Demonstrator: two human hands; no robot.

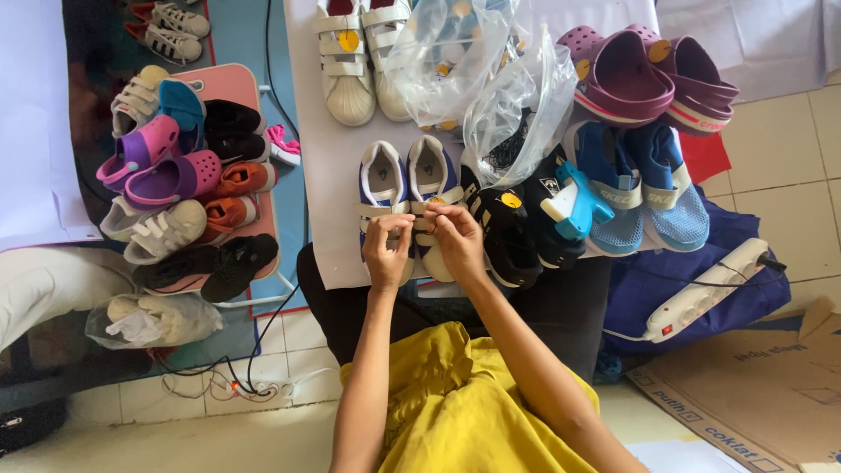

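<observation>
Item: pair of small sneakers (405,200), white with blue trim and strap closures, side by side at the near edge of the table (328,158), toes toward the wearer. Left hand (386,251) and right hand (457,238) pinch a small piece at the straps, fingertips clenched, apparently for fine handling.

Single head-worn camera looks steeply down from above the seated person, fairly near, over the counter (333,175) edge, shoes and floor.
</observation>
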